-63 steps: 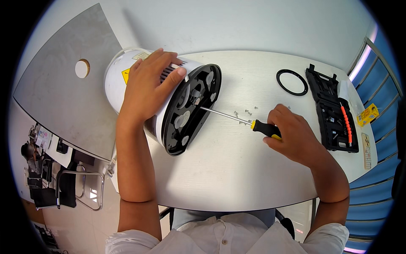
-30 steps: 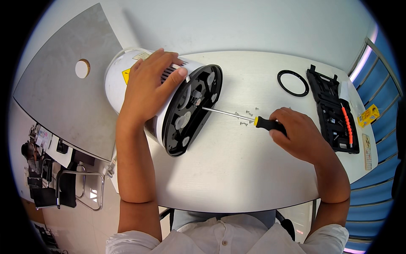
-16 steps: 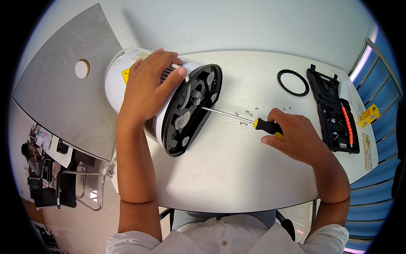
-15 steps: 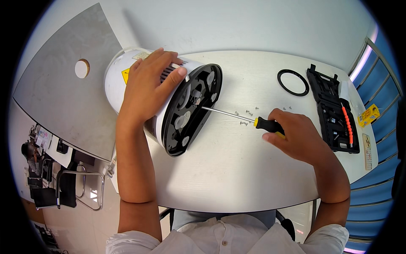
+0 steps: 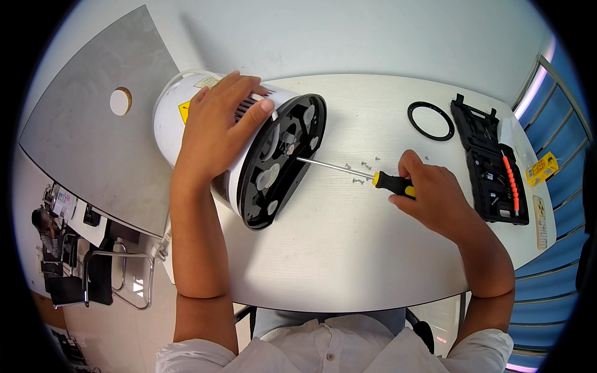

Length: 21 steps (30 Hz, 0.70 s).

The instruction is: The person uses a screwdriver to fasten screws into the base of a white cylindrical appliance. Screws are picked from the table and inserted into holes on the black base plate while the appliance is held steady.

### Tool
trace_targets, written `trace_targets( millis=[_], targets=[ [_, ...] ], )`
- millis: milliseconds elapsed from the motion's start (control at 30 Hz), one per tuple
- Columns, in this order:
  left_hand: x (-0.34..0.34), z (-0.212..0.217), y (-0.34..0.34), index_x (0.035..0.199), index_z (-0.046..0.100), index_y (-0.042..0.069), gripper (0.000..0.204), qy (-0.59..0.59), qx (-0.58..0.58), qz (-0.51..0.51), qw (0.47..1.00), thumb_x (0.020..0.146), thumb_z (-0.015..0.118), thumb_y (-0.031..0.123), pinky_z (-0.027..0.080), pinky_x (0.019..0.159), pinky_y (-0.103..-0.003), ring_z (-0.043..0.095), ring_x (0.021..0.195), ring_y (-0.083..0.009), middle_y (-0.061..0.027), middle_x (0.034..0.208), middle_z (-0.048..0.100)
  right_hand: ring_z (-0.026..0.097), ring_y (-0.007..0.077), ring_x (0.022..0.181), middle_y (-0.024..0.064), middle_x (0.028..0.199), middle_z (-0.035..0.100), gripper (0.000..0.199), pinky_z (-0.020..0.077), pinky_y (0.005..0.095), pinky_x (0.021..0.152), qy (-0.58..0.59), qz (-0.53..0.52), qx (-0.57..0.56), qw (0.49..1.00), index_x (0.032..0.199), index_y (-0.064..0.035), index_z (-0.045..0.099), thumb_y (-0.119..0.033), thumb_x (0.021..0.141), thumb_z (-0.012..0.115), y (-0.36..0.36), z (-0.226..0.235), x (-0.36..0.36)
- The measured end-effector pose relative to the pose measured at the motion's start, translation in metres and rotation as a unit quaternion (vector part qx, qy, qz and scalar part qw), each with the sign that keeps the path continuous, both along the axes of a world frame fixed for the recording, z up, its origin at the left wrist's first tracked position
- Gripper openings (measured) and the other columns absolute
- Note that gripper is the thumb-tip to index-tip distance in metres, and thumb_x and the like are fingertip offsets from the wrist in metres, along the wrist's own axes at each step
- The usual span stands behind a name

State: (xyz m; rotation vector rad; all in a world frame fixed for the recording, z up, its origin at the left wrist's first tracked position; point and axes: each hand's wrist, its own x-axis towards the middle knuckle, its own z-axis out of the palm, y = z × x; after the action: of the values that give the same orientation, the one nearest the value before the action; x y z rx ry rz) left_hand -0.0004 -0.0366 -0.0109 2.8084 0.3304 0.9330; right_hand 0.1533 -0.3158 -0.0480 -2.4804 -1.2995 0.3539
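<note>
While the white machine lies on its side near the desk's far left corner, its black base faces right. The left hand is spread over its round side and hides part of the dark slots and a yellow sticker. The right hand pinches the black and yellow handle of the screwdriver between thumb and fingers. The thin metal rod points into the base, but I cannot tell what its tip touches.

Small grey screws lie scattered on the desk, some just beside the rod, so they are close to the work. A flat black ring lies nearer the far right corner. By the right edge, the open black case holds small bits and a bumpy orange stick. Past it are a small yellow box and a thin see-through strip.

The desk top is white with faint lines, and its edges are curved. The machine is smooth and shiny, with a white cord bent over it. The base has round, pale discs. Beyond the left edge is a dull grey panel.
</note>
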Motion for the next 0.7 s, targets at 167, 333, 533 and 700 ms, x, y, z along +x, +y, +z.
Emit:
trace_targets(
  millis=[167, 333, 533, 700],
  targets=[
    [0.001, -0.001, -0.001, 0.114, 0.066, 0.003, 0.052, -0.005, 0.003, 0.002, 1.000, 0.094, 0.052, 0.049, 0.026, 0.112, -0.052, 0.047, 0.132, -0.0365, -0.0202, 0.125, 0.063, 0.061, 0.0275, 0.082, 0.0139, 0.087, 0.060, 0.028, 0.0475, 0.0404, 0.077, -0.020, 0.004, 0.005, 1.000, 0.101, -0.0034, 0.052, -0.023, 0.088, 0.067, -0.003, 0.006, -0.003],
    [0.000, 0.001, -0.002, 0.113, 0.066, 0.003, 0.052, 0.006, -0.010, -0.002, 1.000, 0.094, 0.052, 0.050, 0.026, 0.112, -0.052, 0.047, 0.132, -0.0366, -0.0198, 0.125, 0.063, 0.057, 0.0266, 0.084, 0.0113, 0.091, 0.055, 0.024, 0.0469, 0.0397, 0.077, -0.049, 0.013, 0.016, 0.999, 0.100, -0.0043, 0.054, -0.018, 0.086, 0.067, -0.004, -0.002, 0.003],
    [0.003, 0.000, 0.000, 0.113, 0.066, 0.003, 0.052, -0.009, 0.003, -0.005, 1.000, 0.094, 0.053, 0.049, 0.027, 0.112, -0.051, 0.047, 0.132, -0.0366, -0.0201, 0.125, 0.063, 0.060, 0.0266, 0.086, 0.0115, 0.092, 0.057, 0.029, 0.0476, 0.0388, 0.076, -0.067, 0.033, 0.007, 0.997, 0.100, -0.0063, 0.053, -0.015, 0.082, 0.073, -0.004, 0.005, -0.005],
    [0.000, 0.000, 0.000, 0.114, 0.066, 0.002, 0.053, 0.002, 0.000, -0.002, 1.000, 0.093, 0.053, 0.049, 0.027, 0.112, -0.050, 0.048, 0.131, -0.0371, -0.0214, 0.124, 0.063, 0.064, 0.0278, 0.088, 0.0140, 0.094, 0.063, 0.030, 0.0475, 0.0415, 0.077, 0.026, -0.020, -0.069, 0.997, 0.104, -0.0059, 0.051, -0.018, 0.085, 0.071, 0.006, 0.013, -0.005]
  ],
)
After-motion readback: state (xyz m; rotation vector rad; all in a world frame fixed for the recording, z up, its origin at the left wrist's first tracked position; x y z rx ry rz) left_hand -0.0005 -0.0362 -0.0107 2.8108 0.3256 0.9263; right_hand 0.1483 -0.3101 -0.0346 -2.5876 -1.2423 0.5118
